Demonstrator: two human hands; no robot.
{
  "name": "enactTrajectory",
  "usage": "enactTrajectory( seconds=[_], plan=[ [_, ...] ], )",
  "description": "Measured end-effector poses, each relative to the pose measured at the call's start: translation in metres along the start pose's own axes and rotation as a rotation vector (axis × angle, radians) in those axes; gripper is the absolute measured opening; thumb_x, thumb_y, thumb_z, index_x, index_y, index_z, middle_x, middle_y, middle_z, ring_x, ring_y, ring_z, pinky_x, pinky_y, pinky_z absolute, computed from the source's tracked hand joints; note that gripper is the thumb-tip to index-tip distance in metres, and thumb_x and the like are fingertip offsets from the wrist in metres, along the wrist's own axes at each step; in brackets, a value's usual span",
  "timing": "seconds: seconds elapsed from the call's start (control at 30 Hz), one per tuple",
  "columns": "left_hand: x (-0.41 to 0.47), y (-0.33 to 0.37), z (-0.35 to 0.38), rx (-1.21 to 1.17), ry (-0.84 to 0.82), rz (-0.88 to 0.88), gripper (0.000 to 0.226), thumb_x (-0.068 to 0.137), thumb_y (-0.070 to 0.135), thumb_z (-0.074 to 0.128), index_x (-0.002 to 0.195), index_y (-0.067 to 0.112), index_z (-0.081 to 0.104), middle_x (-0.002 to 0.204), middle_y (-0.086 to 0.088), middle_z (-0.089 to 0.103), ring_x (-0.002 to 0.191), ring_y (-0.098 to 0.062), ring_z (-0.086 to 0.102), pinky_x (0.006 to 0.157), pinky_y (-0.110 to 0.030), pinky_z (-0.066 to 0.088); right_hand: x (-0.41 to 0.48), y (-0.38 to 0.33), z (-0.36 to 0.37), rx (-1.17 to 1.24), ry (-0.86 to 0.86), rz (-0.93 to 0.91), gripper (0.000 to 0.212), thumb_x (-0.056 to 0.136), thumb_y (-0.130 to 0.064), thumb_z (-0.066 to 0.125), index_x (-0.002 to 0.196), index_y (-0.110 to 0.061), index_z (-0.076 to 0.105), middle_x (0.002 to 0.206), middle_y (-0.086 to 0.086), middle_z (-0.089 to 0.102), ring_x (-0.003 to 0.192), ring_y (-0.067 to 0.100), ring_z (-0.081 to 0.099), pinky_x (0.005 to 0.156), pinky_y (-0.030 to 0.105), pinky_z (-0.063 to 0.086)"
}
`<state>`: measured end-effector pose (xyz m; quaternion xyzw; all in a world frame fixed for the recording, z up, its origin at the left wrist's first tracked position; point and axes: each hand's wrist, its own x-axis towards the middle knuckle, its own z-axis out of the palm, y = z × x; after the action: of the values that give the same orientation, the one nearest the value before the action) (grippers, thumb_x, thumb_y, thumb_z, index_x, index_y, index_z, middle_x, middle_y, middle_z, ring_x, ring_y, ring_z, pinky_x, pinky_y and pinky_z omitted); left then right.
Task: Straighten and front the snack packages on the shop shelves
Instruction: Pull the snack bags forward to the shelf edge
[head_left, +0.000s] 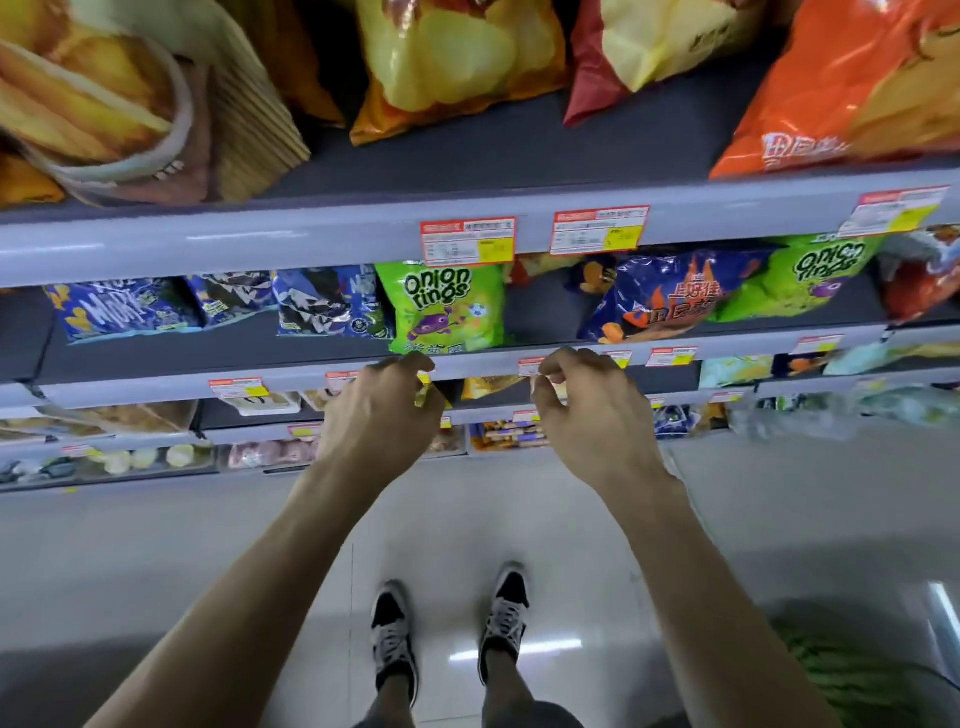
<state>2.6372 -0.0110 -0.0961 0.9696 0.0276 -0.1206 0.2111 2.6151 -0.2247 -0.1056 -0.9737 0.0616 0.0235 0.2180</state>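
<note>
A green onion rings bag (447, 306) stands upright at the front edge of the middle shelf (291, 382). My left hand (382, 415) hovers just below and in front of it, fingers loosely curled, holding nothing. My right hand (582, 410) is level with it a little to the right, fingers apart and bent, also holding nothing. Right of a gap on the shelf lies a tilted blue bag (670, 299), and beside it a second green onion rings bag (810, 280). Blue snack bags (124, 312) sit left of the centre bag.
Large yellow and orange chip bags (457, 62) fill the top shelf, with price tags (467, 241) on its rail. Lower shelves hold more packets (509, 434). My feet (447, 629) stand on a shiny tiled floor. A green basket (852, 675) sits at the bottom right.
</note>
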Motion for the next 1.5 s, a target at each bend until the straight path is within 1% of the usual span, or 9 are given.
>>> enactTrajectory(
  seconds=[0.37,0.6,0.7,0.93,1.1,1.23,1.37,1.43,1.5],
  plan=[
    [0.043,0.104,0.073,-0.184,-0.127,0.163,0.039,0.096,0.035,0.065,0.130,0.017,0.065,0.114,-0.009,0.076,0.099,-0.037,0.071,0.085,-0.046,0.058,0.029,0.097,-0.029,0.143,0.189,0.262,0.042,0.088,-0.032,0.053,0.127,-0.018,0.063,0.125,0.008,0.063,0.114,0.037,0.060,0.085,0.047,0.055],
    [0.064,0.157,0.100,-0.416,-0.094,0.281,0.059,0.093,0.031,0.077,0.143,0.015,0.049,0.133,-0.004,0.066,0.117,-0.029,0.063,0.077,-0.016,0.033,0.042,0.126,-0.035,0.389,0.143,0.471,0.085,0.090,-0.020,0.072,0.160,-0.012,0.025,0.156,0.012,0.042,0.136,0.038,0.050,0.105,0.046,0.046],
    [0.072,0.169,0.107,-0.514,-0.125,0.239,0.070,0.086,0.045,0.082,0.140,0.020,0.044,0.133,0.000,0.066,0.116,-0.027,0.066,0.084,-0.024,0.042,0.042,0.125,-0.038,0.490,0.087,0.465,0.098,0.090,-0.021,0.072,0.166,-0.023,0.011,0.164,0.005,0.037,0.144,0.032,0.045,0.114,0.044,0.043],
    [0.084,0.181,0.119,-0.677,-0.136,0.154,0.082,0.075,0.051,0.091,0.137,0.026,0.042,0.133,0.007,0.069,0.117,-0.018,0.067,0.092,-0.030,0.047,0.033,0.132,-0.030,0.530,0.004,0.372,0.101,0.090,-0.020,0.073,0.163,-0.046,0.007,0.154,-0.001,0.052,0.132,0.024,0.058,0.109,0.047,0.050],
    [0.102,0.177,0.140,-0.867,-0.130,0.163,0.096,0.056,0.056,0.101,0.134,0.034,0.050,0.127,0.007,0.073,0.117,-0.019,0.072,0.102,-0.049,0.057,0.030,0.150,-0.014,0.575,-0.081,0.256,0.104,0.092,-0.022,0.074,0.165,-0.039,0.003,0.164,-0.007,0.039,0.144,0.020,0.048,0.118,0.038,0.041],
    [0.106,0.173,0.153,-0.927,-0.038,0.154,0.079,0.070,0.049,0.096,0.134,0.023,0.057,0.125,-0.002,0.075,0.118,-0.028,0.071,0.104,-0.058,0.055,0.032,0.168,-0.011,0.570,-0.104,0.125,0.094,0.097,-0.019,0.072,0.166,-0.034,0.010,0.167,-0.009,0.036,0.149,0.017,0.039,0.113,0.023,0.031],
    [0.088,0.181,0.146,-0.963,0.059,0.122,0.053,0.092,0.014,0.081,0.136,0.002,0.056,0.125,-0.014,0.073,0.113,-0.022,0.071,0.102,-0.045,0.058,0.035,0.201,-0.024,0.613,0.036,0.150,0.070,0.097,-0.013,0.066,0.159,-0.027,0.036,0.154,-0.002,0.050,0.131,0.013,0.056,0.112,0.036,0.045],
    [0.081,0.177,0.143,-0.916,0.125,0.117,0.049,0.095,0.010,0.077,0.137,-0.001,0.055,0.119,-0.006,0.074,0.104,-0.006,0.072,0.091,-0.029,0.059,0.041,0.223,-0.036,0.625,0.116,0.240,0.062,0.098,-0.012,0.064,0.155,-0.023,0.042,0.147,0.001,0.054,0.103,-0.006,0.063,0.102,0.035,0.050],
    [0.075,0.171,0.141,-0.892,0.166,0.105,0.045,0.097,0.009,0.074,0.136,-0.001,0.054,0.109,0.007,0.074,0.094,0.003,0.071,0.074,-0.017,0.058,0.052,0.247,-0.048,0.628,0.227,0.285,0.060,0.097,-0.011,0.065,0.152,-0.020,0.044,0.147,0.000,0.053,0.104,-0.015,0.059,0.099,0.027,0.046]
  ],
)
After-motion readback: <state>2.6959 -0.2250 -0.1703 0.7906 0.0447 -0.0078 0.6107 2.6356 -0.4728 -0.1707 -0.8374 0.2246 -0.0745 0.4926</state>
